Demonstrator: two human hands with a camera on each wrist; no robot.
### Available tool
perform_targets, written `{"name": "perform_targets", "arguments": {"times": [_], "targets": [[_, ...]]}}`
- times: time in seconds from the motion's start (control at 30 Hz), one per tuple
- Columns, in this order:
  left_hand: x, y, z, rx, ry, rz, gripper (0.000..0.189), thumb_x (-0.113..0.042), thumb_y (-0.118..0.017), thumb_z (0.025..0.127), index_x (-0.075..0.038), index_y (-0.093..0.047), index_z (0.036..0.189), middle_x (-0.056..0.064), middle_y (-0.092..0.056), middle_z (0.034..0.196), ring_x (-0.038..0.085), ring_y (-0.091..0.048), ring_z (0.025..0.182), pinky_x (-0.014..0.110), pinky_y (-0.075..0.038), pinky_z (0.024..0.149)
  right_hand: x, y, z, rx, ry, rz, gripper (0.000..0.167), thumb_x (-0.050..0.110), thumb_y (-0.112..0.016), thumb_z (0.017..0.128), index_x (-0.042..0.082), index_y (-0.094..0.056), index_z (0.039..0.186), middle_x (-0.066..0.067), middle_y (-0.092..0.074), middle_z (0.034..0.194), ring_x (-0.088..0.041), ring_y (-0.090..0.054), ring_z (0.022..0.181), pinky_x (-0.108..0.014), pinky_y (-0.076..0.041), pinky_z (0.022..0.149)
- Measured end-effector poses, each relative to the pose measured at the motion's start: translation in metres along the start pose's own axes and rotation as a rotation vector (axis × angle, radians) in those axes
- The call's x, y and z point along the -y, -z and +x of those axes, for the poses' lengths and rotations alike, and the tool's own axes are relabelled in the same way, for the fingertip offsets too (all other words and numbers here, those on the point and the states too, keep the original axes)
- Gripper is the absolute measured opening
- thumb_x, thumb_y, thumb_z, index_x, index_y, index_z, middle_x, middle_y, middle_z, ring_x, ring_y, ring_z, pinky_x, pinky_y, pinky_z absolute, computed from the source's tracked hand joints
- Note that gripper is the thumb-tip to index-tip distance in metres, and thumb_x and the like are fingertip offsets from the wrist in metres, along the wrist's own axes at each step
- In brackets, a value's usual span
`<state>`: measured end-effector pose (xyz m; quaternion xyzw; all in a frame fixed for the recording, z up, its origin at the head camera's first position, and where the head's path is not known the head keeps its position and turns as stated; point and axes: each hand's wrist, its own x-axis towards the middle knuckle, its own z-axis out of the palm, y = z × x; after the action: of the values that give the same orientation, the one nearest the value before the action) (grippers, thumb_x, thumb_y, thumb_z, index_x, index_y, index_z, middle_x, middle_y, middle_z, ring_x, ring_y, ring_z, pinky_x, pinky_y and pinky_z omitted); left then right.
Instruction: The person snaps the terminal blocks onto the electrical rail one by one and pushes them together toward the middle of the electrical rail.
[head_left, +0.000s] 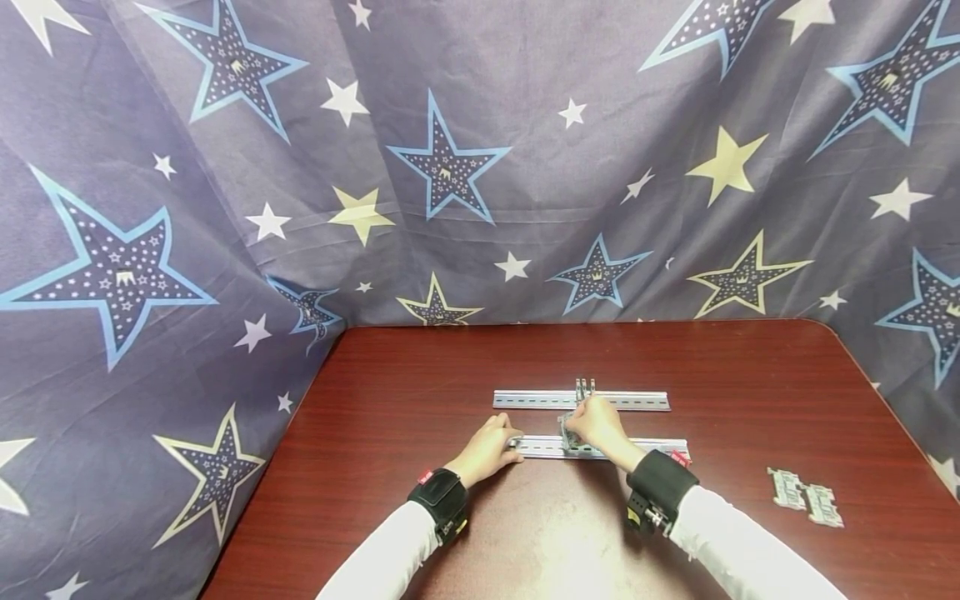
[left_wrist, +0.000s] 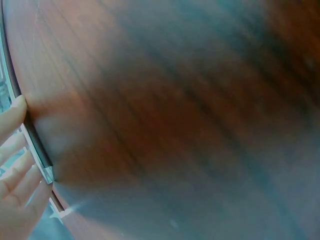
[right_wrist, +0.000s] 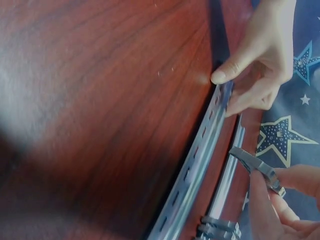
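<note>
Two slotted metal DIN rails lie one behind the other, the near rail (head_left: 536, 447) and the far rail (head_left: 633, 401). My left hand (head_left: 489, 448) pinches the left end of the near rail between thumb and fingers, as the right wrist view also shows. My right hand (head_left: 602, 423) pinches a thin grey terminal block (right_wrist: 254, 164). In the head view this block is over the middle of the near rail; contact with the rail cannot be told. A few terminal blocks (right_wrist: 220, 228) stand clipped on the far rail, partly hidden by the right hand in the head view.
Two loose terminal blocks lie flat at the right, one (head_left: 786, 488) beside the other (head_left: 824, 506). The dark red wooden table (head_left: 405, 375) carries everything. A star-patterned cloth (head_left: 517, 192) hangs along its back and sides.
</note>
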<state>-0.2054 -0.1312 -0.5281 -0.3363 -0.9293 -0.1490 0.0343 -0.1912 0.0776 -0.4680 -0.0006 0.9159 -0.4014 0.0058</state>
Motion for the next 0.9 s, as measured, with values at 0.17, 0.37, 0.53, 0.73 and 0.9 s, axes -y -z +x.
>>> {"name": "perform_targets", "arguments": {"times": [0.17,0.37,0.53,0.73,0.9], "targets": [[0.0,0.0,-0.001,0.002,-0.006,-0.006,0.031,-0.023,-0.072,0.069,-0.006,-0.067,0.095,0.001,-0.045,0.078,0.014,-0.043,0.075,0.025,-0.036,0.067,0.001,-0.01,-0.002,0.007,-0.014,-0.019,0.005,0.006,-0.061,0.063,0.005,-0.063,0.058,-0.001,-0.057,0.05,-0.012,-0.05,0.045,-0.029,-0.042,0.053],[0.001,0.0,0.0,-0.003,-0.013,-0.013,0.03,-0.022,-0.072,0.069,-0.006,-0.067,0.094,-0.001,-0.043,0.077,0.014,-0.043,0.075,0.025,-0.036,0.066,0.001,-0.019,-0.003,0.0,-0.025,-0.032,0.004,0.008,-0.062,0.061,0.005,-0.062,0.06,-0.002,-0.059,0.055,-0.016,-0.053,0.053,-0.032,-0.044,0.058],[0.002,-0.001,0.0,-0.001,-0.019,-0.015,0.029,-0.022,-0.072,0.069,-0.006,-0.067,0.093,-0.001,-0.041,0.077,0.015,-0.043,0.075,0.025,-0.036,0.066,0.001,-0.024,-0.006,0.001,-0.022,-0.03,0.004,0.007,-0.063,0.062,0.003,-0.063,0.061,-0.005,-0.061,0.061,-0.017,-0.055,0.057,-0.033,-0.045,0.061],[0.002,0.0,0.001,-0.001,-0.022,-0.019,0.029,-0.022,-0.072,0.07,-0.006,-0.067,0.093,0.0,-0.042,0.077,0.015,-0.042,0.074,0.025,-0.036,0.065,0.002,-0.029,-0.009,0.004,-0.012,0.007,0.003,0.005,-0.062,0.061,0.003,-0.06,0.06,-0.004,-0.06,0.057,-0.015,-0.054,0.049,-0.029,-0.044,0.055],[0.001,0.0,0.001,-0.001,-0.021,-0.022,0.03,-0.022,-0.071,0.07,-0.006,-0.067,0.095,0.002,-0.044,0.078,0.015,-0.042,0.075,0.026,-0.036,0.066,0.0,-0.034,-0.01,-0.003,-0.004,-0.003,0.004,0.006,-0.063,0.061,0.003,-0.059,0.06,-0.003,-0.059,0.057,-0.016,-0.054,0.054,-0.03,-0.044,0.056]]}}
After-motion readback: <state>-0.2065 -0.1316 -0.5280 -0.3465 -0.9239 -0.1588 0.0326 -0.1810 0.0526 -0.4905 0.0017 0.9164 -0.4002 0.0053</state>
